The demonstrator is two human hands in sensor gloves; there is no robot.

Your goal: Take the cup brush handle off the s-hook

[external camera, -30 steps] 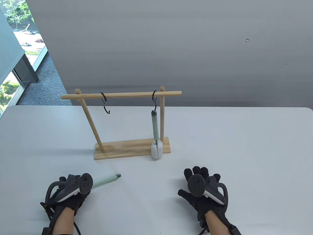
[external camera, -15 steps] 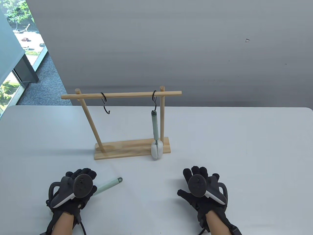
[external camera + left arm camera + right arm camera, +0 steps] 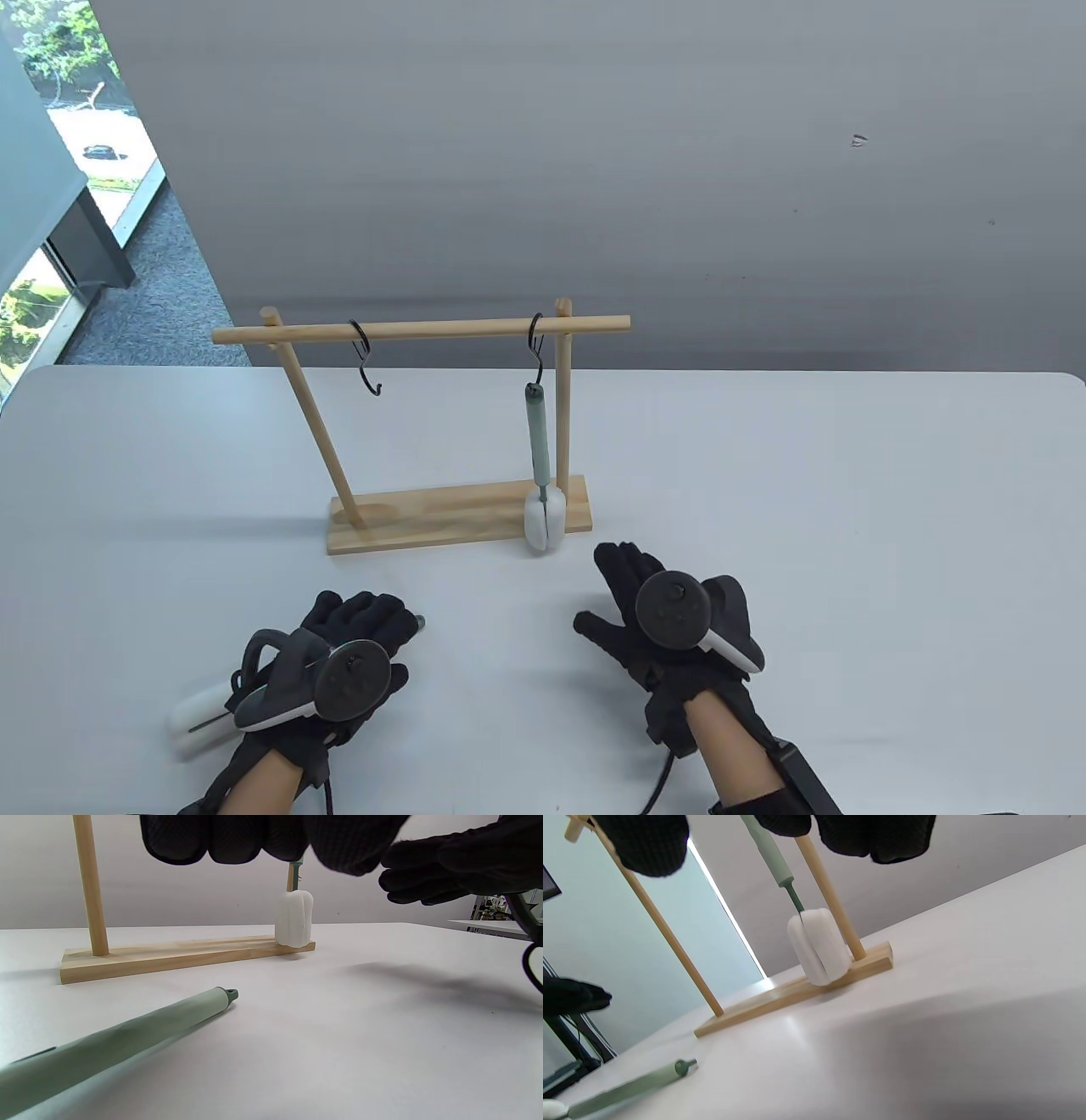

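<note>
A cup brush with a green handle and white sponge head hangs from the right black s-hook on the wooden rack. The left s-hook is empty. My right hand is open with fingers spread, just in front and right of the hanging sponge, not touching it. A second brush lies on the table, its sponge left of my left hand. That hand is open above its handle, apart from it. The hanging sponge shows in the right wrist view.
The rack's wooden base stands mid-table with two upright posts. The white table runs to a grey wall behind; a window and floor lie to the far left.
My left hand let go of the lying brush and moved right over its handle, uncovering its sponge. My right hand moved forward and left toward the hanging brush.
</note>
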